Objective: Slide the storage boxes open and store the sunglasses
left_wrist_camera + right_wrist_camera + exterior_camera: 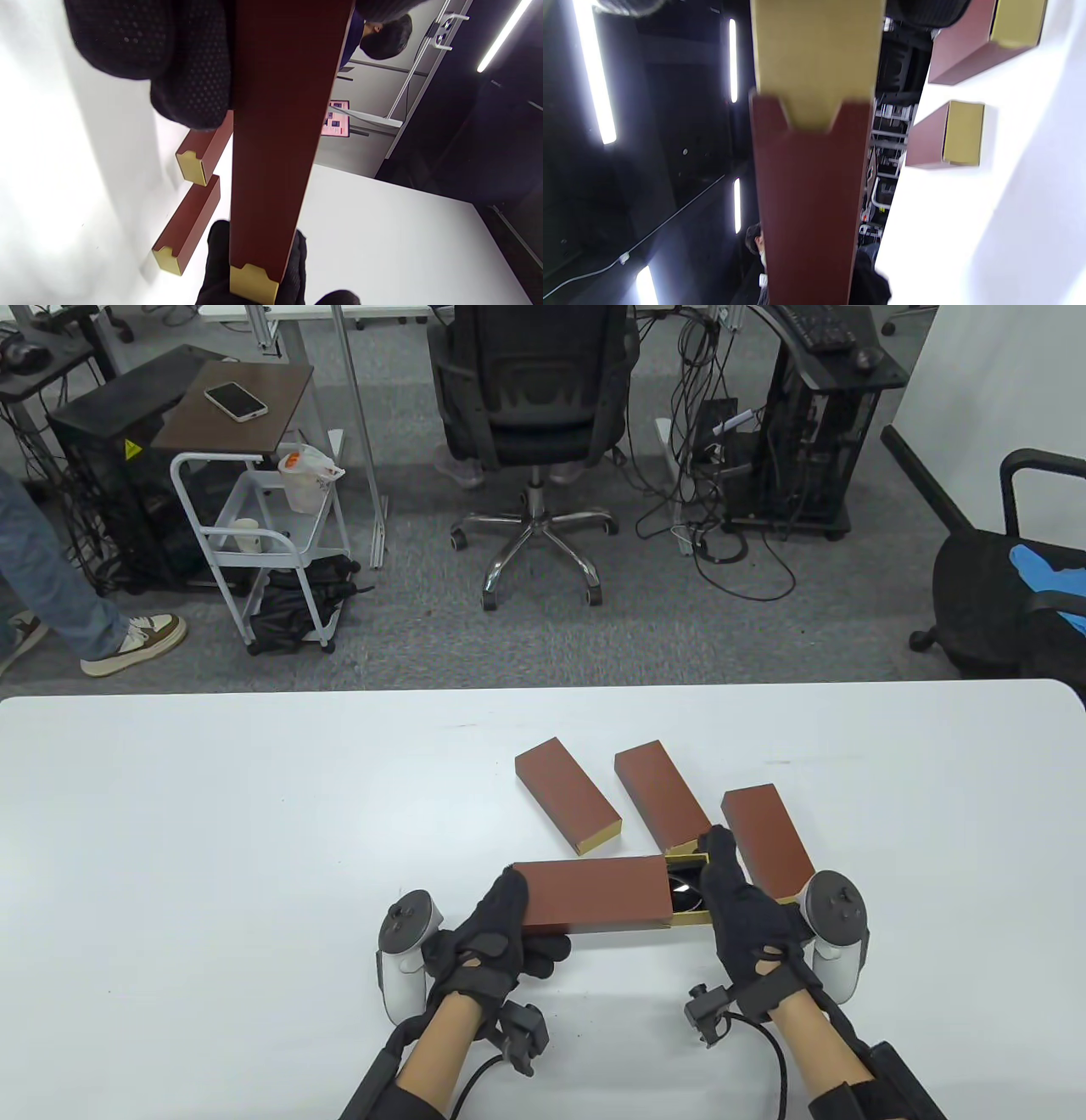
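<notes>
We held one brown box just above the white table, near our side. Our left hand had its fingers curled around the left end of the brown cover. Our right hand gripped the gold tray that stuck out a little at the right end. Dark sunglasses lay inside that tray, partly hidden under the cover.

Three more brown boxes lay on the table just behind, all with their gold ends tucked in. The nearest ones were close to our right fingers.

We thought the tray was almost pushed home. If we pushed it crooked, it could jam in the cover. If the sunglasses sat too high, the cover's edge could catch them and scratch or bend them. If our left hand let go a bit, the cover could slip along with the tray. Our right hand could also bump the boxes behind it.
</notes>
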A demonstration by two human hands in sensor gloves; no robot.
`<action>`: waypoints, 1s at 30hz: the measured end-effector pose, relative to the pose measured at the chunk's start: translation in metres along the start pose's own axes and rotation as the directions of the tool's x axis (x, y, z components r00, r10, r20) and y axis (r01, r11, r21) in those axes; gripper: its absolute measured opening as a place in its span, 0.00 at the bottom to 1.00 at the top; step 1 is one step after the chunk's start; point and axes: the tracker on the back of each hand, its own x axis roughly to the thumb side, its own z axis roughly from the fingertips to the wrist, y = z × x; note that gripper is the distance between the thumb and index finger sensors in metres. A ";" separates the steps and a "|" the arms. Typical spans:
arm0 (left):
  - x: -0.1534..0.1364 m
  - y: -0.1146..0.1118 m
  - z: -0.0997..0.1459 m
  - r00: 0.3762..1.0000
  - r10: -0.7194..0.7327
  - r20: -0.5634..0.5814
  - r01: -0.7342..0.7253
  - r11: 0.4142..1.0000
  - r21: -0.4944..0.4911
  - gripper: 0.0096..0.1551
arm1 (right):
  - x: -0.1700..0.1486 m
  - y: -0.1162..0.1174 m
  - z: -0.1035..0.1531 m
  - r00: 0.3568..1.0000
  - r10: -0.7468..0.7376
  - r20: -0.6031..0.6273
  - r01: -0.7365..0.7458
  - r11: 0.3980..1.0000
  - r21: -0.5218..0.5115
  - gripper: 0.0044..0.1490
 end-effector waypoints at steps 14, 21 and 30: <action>-0.003 -0.011 -0.001 1.000 -0.003 -0.020 0.002 0.998 -0.056 0.47 | -0.001 0.017 0.001 0.999 0.037 -0.003 -0.037 0.992 0.124 0.56; -0.004 -0.003 -0.004 0.998 -0.067 -0.004 0.067 0.996 -0.065 0.46 | 0.011 0.011 0.002 0.972 0.186 0.141 -0.191 0.981 0.024 0.53; -0.009 0.004 -0.006 0.996 -0.083 -0.028 0.081 0.995 -0.049 0.45 | 0.037 0.042 0.012 0.426 0.785 0.450 -0.847 0.521 -0.107 0.48</action>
